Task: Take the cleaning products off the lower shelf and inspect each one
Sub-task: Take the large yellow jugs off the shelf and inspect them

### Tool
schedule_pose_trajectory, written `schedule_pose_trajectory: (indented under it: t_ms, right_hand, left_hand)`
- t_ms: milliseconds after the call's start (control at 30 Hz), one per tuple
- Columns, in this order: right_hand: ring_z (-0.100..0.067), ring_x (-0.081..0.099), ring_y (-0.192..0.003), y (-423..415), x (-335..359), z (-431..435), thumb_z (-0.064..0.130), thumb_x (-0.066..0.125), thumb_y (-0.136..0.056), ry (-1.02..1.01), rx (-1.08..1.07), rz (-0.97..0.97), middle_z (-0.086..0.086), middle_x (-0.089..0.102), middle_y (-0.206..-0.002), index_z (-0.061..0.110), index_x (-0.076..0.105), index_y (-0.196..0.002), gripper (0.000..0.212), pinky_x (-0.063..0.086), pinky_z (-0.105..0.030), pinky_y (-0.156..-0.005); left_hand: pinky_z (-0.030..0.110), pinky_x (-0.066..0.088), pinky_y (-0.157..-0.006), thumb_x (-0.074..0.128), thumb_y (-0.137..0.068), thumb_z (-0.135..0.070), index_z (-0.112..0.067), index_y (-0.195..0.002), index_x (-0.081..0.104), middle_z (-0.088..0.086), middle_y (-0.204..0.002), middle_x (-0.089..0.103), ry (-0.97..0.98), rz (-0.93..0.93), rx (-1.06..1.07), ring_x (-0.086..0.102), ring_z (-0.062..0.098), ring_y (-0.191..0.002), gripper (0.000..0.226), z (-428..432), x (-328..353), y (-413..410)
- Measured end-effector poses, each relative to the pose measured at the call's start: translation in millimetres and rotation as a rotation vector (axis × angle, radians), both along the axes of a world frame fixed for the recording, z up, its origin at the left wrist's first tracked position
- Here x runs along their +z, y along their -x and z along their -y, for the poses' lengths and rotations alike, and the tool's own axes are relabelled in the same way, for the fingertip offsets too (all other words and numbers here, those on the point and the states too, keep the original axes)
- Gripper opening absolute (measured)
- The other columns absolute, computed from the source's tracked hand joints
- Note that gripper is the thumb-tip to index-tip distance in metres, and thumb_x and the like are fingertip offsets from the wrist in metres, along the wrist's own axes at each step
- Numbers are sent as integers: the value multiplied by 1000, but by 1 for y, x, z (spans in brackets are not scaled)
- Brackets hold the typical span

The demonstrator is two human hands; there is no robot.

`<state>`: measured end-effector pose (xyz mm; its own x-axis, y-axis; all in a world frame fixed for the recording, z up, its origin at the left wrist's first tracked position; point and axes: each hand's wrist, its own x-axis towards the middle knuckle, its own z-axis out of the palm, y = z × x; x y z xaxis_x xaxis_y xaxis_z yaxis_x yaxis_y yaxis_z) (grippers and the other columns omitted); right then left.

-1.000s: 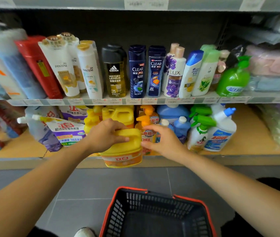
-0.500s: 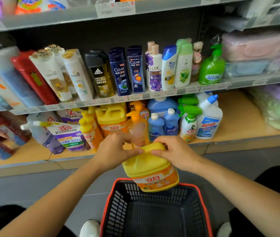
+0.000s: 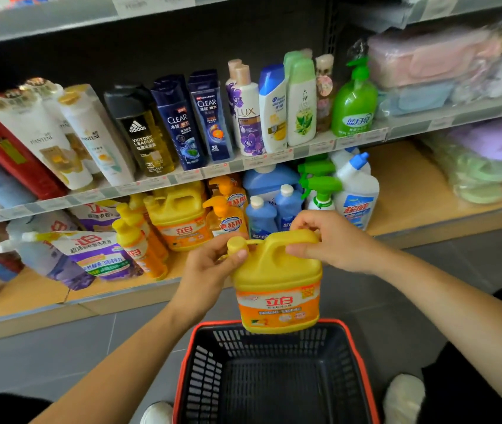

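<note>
A yellow detergent jug (image 3: 277,289) with an orange label hangs upright in the air, off the lower shelf (image 3: 402,191) and above the basket. My left hand (image 3: 210,267) pinches its cap and neck at the left. My right hand (image 3: 332,240) grips the top handle from the right. On the lower shelf stand a second yellow jug (image 3: 179,215), orange pump bottles (image 3: 225,215), small blue bottles (image 3: 262,215), green-trigger sprayers (image 3: 320,188), a white bottle with a blue cap (image 3: 357,191) and refill pouches (image 3: 90,252).
A black shopping basket with a red rim (image 3: 182,362) sits on the grey floor below the jug. The upper shelf (image 3: 213,169) carries shampoo bottles and a green pump bottle (image 3: 355,99). Wrapped soft goods (image 3: 482,160) fill the right side. My shoes show beside the basket.
The jug came off the lower shelf, toward me and over the basket, and now hangs upright. My right hand shifted onto its handle and my left hand onto its cap.
</note>
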<state>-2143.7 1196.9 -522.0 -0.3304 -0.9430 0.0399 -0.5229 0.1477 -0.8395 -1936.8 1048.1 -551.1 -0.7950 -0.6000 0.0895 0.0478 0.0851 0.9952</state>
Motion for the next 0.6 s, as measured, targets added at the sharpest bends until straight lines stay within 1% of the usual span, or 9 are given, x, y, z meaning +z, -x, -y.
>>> schedule_pose_trajectory:
  t_ms: [67, 167, 233, 333, 400, 467, 533, 600]
  right_hand:
    - [-1, 57, -72, -2, 3, 2, 44, 81, -80, -56, 30, -135, 9, 61, -78, 34, 69, -97, 23, 46, -27, -65]
    - [-2, 56, -73, -9, 3, 10, 44, 79, -82, -73, 44, -167, 10, 61, -78, 28, 70, -100, 25, 44, -27, -66]
    - [-3, 54, -69, -11, 3, 16, 44, 80, -81, -82, 46, -190, 9, 60, -74, 26, 69, -94, 25, 41, -25, -63]
    - [-4, 52, -66, -16, 2, 22, 46, 86, -73, -80, 1, -236, 6, 61, -72, 28, 63, -82, 30, 37, -21, -58]
    - [-5, 50, -65, -25, -3, 26, 48, 86, -72, -64, -32, -246, 7, 59, -70, 32, 57, -76, 34, 36, -23, -57]
    - [-7, 50, -67, -35, -8, 29, 51, 84, -73, -58, -45, -284, 9, 56, -69, 33, 51, -73, 37, 40, -33, -62]
    - [-12, 51, -71, -40, -9, 31, 52, 83, -73, -62, -57, -316, 10, 55, -69, 32, 52, -74, 37, 41, -39, -64]
    - [-13, 52, -72, -38, -7, 31, 51, 85, -72, -74, -58, -313, 10, 55, -69, 32, 55, -76, 36, 43, -40, -66]
  left_hand:
    - [25, 56, -85, 71, -90, -19, -18, -117, 69, -5, -110, 75, 58, -1, -13, 69, 9, -106, 27, -4, -1, 4]
    - [28, 57, -89, 70, -88, -25, -27, -116, 68, -12, -111, 74, 127, 14, 28, 68, 7, -107, 28, -5, 0, 5]
    - [26, 56, -89, 68, -89, -27, -32, -116, 67, -14, -111, 73, 173, 10, 47, 67, 5, -107, 28, -3, 0, 2]
    - [30, 55, -90, 66, -94, -33, -29, -126, 64, -8, -118, 69, 307, 66, 97, 64, 13, -114, 32, -3, -3, -2]
    - [29, 54, -90, 63, -97, -35, -24, -126, 64, -9, -119, 67, 467, 94, 131, 63, 14, -114, 32, 0, -5, -4]
    - [27, 52, -86, 62, -97, -32, -21, -117, 69, -7, -113, 66, 679, 96, 125, 61, 9, -109, 24, 4, -6, -4]
    - [27, 51, -83, 65, -97, -25, -16, -111, 71, -4, -109, 64, 853, 116, 90, 58, 3, -103, 18, 5, -8, -4]
    - [32, 51, -80, 65, -97, -21, -14, -111, 69, -2, -107, 63, 933, 156, 45, 59, 8, -98, 16, 7, -9, -5]
